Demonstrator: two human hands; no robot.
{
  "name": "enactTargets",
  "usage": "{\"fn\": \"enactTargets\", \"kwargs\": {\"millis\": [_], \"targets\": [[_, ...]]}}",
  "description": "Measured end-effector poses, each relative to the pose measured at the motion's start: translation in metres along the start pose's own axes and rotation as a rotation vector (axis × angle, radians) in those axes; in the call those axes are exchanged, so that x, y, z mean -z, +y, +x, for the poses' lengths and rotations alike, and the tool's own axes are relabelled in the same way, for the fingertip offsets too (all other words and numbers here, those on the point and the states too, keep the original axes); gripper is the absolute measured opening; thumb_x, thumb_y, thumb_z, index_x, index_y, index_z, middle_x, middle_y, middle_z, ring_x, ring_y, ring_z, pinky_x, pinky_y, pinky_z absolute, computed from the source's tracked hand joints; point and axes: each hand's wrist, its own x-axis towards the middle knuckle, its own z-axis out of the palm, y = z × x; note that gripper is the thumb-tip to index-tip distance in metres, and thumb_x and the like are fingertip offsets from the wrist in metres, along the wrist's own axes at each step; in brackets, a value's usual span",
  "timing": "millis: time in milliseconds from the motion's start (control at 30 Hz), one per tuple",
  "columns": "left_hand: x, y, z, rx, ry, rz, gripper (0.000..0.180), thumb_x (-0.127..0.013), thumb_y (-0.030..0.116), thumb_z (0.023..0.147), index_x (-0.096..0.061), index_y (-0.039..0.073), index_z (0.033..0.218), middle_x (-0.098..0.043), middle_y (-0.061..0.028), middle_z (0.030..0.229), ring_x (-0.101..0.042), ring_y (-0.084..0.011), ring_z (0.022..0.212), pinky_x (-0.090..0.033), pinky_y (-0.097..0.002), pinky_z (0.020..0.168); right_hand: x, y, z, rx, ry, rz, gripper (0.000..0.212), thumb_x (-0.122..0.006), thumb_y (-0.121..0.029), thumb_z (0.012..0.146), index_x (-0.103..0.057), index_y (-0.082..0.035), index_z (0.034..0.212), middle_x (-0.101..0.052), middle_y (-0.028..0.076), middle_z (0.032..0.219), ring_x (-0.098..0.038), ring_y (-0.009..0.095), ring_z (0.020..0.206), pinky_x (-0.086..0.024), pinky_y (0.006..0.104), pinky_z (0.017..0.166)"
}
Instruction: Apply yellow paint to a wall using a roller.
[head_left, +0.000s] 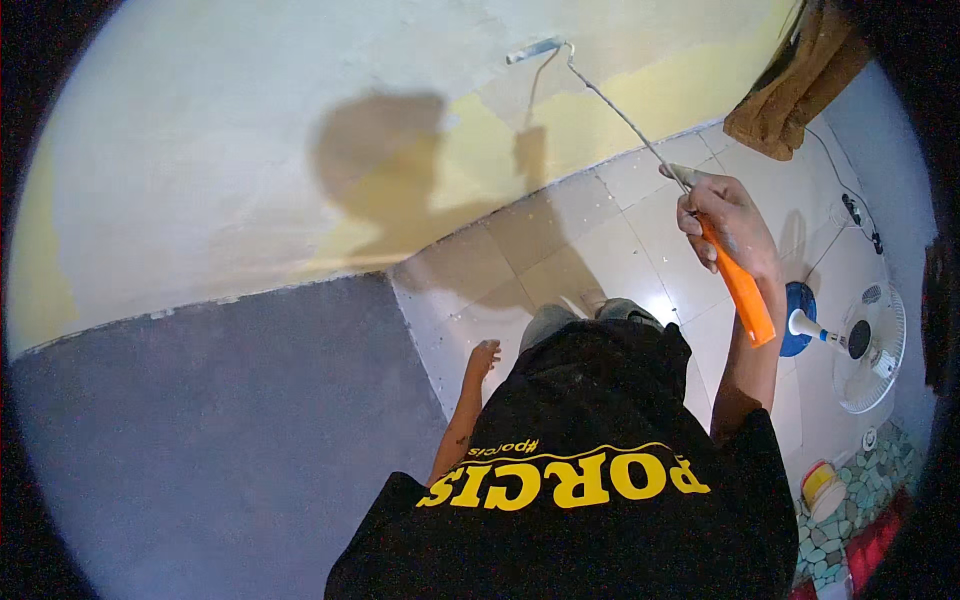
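Note:
My right hand [735,225], raised, is wrapped round a paint roller by its orange handle [742,290]. The thumb lies along the thin metal rod. At the rod's far end the pale roller head [536,50] appears to rest against the wall [240,150], whose surface is whitish with yellow patches. My left hand [485,357] hangs low beside my body, its fingers loosely bent and apart, with nothing visible in it. Shadows of my head, my arm and the roller fall on the wall.
A flat dark grey surface [220,400] borders the wall at left. Small specks dot the pale tiled floor [640,240]. At right are a white fan [868,345] with a blue base [797,318], a cable [840,180], a brown cloth [800,85] and a yellow-and-red tub [822,490].

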Motion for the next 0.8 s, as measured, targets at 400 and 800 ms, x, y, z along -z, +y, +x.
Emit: {"fn": "enactTargets", "kwargs": {"millis": [400, 800], "targets": [[-0.013, 0.068, -0.007, -0.043, 0.007, -0.409, 0.042, -0.051, 0.044, 0.096, -0.056, 0.015, 0.125, -0.068, -0.0095, 0.117, -0.066, -0.0262, 0.100, -0.049, -0.0418, 0.085, -0.016, 0.006, -0.021, 0.049, -0.030, 0.034, 0.019, -0.052, -0.015, 0.092, -0.053, -0.003, 0.078, -0.051, 0.002, 0.059, -0.045, 0.008, 0.037, -0.039, 0.0225, 0.035], [0.004, 0.030, -0.034, 0.048, 0.064, -0.357, 0.052, -0.054, 0.049, 0.094, -0.054, 0.013, 0.131, -0.065, -0.0114, 0.120, -0.064, -0.0273, 0.102, -0.048, -0.0434, 0.089, -0.030, 0.091, 0.083, -0.144, -0.116, -0.026, 0.018, -0.054, -0.016, 0.090, -0.052, -0.006, 0.075, -0.049, 0.001, 0.060, -0.047, 0.010, 0.043, -0.040, 0.0283, 0.038]]}}
